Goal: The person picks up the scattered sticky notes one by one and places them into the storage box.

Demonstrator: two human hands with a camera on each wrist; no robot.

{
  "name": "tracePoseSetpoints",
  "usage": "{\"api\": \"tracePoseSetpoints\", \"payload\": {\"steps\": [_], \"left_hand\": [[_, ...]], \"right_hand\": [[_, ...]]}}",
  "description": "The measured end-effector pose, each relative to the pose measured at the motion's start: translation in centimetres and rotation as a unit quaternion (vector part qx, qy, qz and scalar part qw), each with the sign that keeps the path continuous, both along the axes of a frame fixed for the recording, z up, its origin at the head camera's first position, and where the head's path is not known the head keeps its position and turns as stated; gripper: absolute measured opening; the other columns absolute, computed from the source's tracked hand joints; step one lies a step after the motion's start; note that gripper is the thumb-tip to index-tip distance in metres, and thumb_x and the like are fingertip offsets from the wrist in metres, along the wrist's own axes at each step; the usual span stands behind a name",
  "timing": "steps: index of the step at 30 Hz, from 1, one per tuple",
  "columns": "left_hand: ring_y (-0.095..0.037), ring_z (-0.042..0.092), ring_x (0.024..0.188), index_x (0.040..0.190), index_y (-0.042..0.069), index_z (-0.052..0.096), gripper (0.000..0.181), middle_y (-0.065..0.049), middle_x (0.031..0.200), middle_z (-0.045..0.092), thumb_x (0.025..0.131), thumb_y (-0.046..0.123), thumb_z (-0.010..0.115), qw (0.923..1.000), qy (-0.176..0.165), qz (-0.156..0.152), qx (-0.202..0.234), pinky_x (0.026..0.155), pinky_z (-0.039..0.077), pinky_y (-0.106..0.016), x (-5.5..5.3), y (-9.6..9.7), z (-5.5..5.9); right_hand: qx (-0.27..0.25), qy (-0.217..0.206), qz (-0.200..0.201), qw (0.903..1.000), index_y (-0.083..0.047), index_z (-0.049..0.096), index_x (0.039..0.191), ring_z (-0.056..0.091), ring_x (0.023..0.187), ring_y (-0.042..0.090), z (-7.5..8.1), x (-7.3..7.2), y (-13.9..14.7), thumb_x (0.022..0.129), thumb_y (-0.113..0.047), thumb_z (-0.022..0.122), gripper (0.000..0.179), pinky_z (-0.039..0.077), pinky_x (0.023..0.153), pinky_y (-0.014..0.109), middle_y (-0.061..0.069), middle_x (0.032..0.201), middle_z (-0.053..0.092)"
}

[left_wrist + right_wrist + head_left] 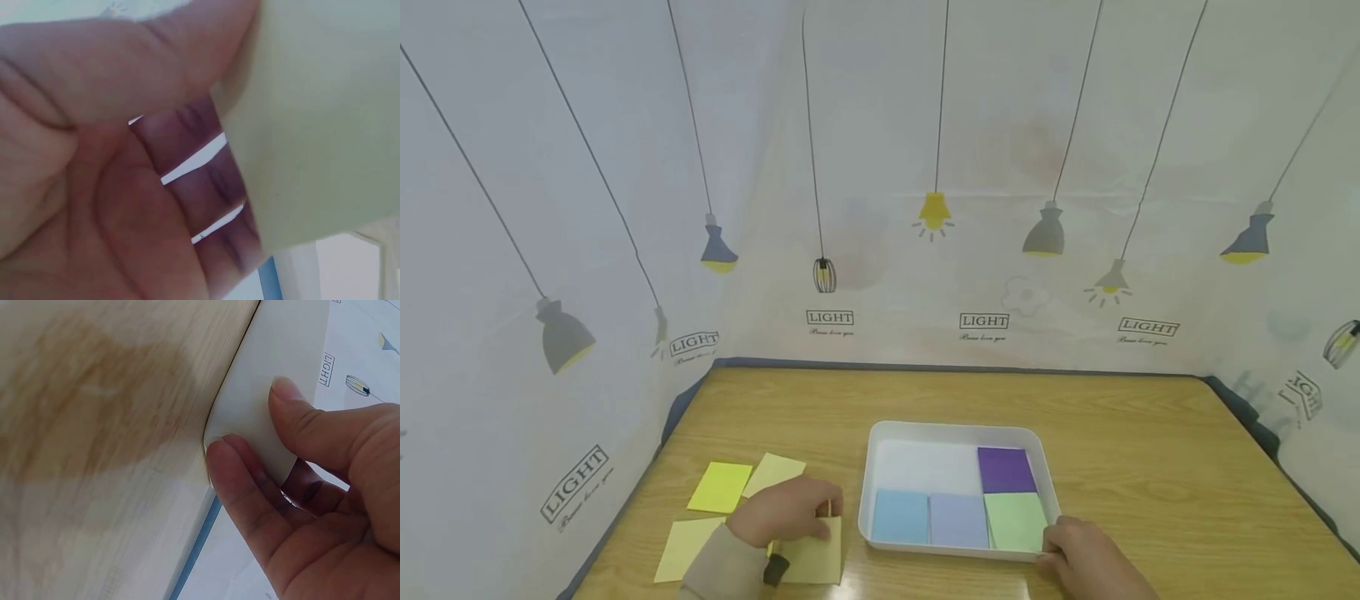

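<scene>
Tray: the white tray (925,465) stands on the wooden table (1120,442), its open side up
Left hand: just left of the tray, the left hand (786,507) pinches a cream paper square (816,562) between thumb and fingers; the left wrist view shows the paper's edge crossing the fingers; whether the paper touches the table I cannot tell
Right hand: at the tray's near right corner, the right hand (1084,550) grips the wall, thumb on one side and fingers curled on the other
Paper in the tray: along the tray's near wall lie, from left to right, a blue square (901,517), a lavender square (958,520) and a green square (1017,522); a purple square (1006,471) lies just beyond the green one, toward the tray's far right corner
Paper outside: well to the left of the tray lie a bright yellow square (720,487) and, nearer the person, a pale square (685,546) partly behind the arm; between the bright yellow one and the tray is another light square (772,473), partly covered by the left hand
Sleeve: a light sleeve (718,571) covers the left forearm, left of the tray
Backdrop: beyond the tray, a white sheet (880,150) carries printed lamps (934,212) and the word LIGHT in boxes
</scene>
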State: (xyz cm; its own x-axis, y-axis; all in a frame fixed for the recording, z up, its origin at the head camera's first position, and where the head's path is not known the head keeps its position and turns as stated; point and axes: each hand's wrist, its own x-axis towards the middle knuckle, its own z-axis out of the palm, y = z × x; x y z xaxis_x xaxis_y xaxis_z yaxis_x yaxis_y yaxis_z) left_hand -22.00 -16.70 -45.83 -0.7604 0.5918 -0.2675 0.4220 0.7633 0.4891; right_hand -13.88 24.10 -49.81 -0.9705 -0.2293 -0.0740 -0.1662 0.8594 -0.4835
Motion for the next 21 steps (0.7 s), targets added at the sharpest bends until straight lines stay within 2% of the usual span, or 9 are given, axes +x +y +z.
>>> {"api": "tracePoseSetpoints", "payload": {"steps": [2,5,8,11,14,16,18,21], "left_hand": [[-0.007,0.051,0.075,0.092,0.014,0.068,0.009,0.005,0.088,0.064,0.089,0.007,0.072,0.9998,0.014,-0.014,0.0,0.07,0.047,-0.028,-0.1,0.1,0.2],[-0.006,0.045,0.07,0.088,0.014,0.067,0.015,0.006,0.085,0.061,0.095,0.002,0.062,0.999,0.032,-0.03,0.005,0.067,0.044,-0.025,-0.2,0.3,0.4],[-0.006,0.035,0.064,0.078,0.014,0.054,0.026,0.007,0.073,0.044,0.097,-0.005,0.053,0.9985,0.033,-0.035,0.025,0.061,0.034,-0.023,-0.6,0.7,0.5],[-0.006,0.03,0.061,0.077,0.014,0.046,0.029,0.007,0.07,0.034,0.097,-0.006,0.049,0.9969,0.048,-0.044,0.045,0.059,0.03,-0.022,-1.1,1.1,0.8],[-0.005,0.043,0.067,0.084,0.013,0.058,0.022,0.006,0.075,0.053,0.099,-0.003,0.052,0.9956,0.07,-0.045,0.044,0.063,0.039,-0.023,-1.5,1.7,1.5],[-0.007,0.051,0.075,0.096,0.012,0.067,0.017,0.003,0.09,0.067,0.1,0.001,0.054,0.9955,0.077,-0.041,0.037,0.068,0.046,-0.025,-1.8,2.2,2.0],[-0.011,0.061,0.088,0.107,0.01,0.07,0.019,-0.002,0.107,0.073,0.1,0.002,0.054,0.9951,0.083,-0.042,0.033,0.078,0.053,-0.031,-2.1,2.8,2.5],[-0.015,0.065,0.101,0.112,0.009,0.069,0.022,-0.004,0.115,0.072,0.101,0.002,0.052,0.9941,0.09,-0.049,0.038,0.086,0.055,-0.036,-2.6,3.7,3.0]], "right_hand": [[0.002,-0.004,-0.004,1.0,-0.018,0.062,0.07,0.039,0.064,0.004,0.0,0.0,0.0,0.083,-0.017,0.078,0.02,0.037,0.059,0.022,-0.007,0.072,0.05],[0.001,-0.008,-0.008,0.9999,-0.018,0.062,0.07,0.039,0.064,0.005,0.1,0.0,-0.1,0.083,-0.016,0.078,0.02,0.037,0.059,0.022,-0.007,0.072,0.05],[0.001,-0.008,-0.01,0.9999,-0.019,0.063,0.07,0.039,0.065,0.005,0.1,0.0,-0.1,0.084,-0.016,0.078,0.02,0.037,0.06,0.022,-0.007,0.072,0.05],[0.004,-0.011,-0.018,0.9998,-0.019,0.063,0.071,0.04,0.065,0.005,0.2,0.1,-0.2,0.084,-0.016,0.077,0.02,0.037,0.06,0.022,-0.008,0.072,0.05],[0.005,-0.011,-0.021,0.9997,-0.019,0.062,0.07,0.04,0.065,0.006,0.2,0.1,-0.2,0.084,-0.016,0.077,0.021,0.037,0.06,0.022,-0.008,0.072,0.049],[0.005,-0.009,-0.019,0.9998,-0.019,0.062,0.07,0.04,0.065,0.005,0.3,0.1,-0.3,0.084,-0.016,0.078,0.021,0.037,0.06,0.022,-0.007,0.072,0.049],[0.004,-0.002,-0.013,0.9999,-0.019,0.062,0.07,0.039,0.065,0.004,0.2,0.1,-0.2,0.084,-0.016,0.078,0.021,0.037,0.06,0.022,-0.008,0.072,0.049],[0.001,0.009,-0.004,1.0,-0.019,0.061,0.07,0.038,0.064,0.003,0.2,0.2,-0.2,0.084,-0.016,0.077,0.022,0.037,0.059,0.022,-0.008,0.071,0.048]]}}
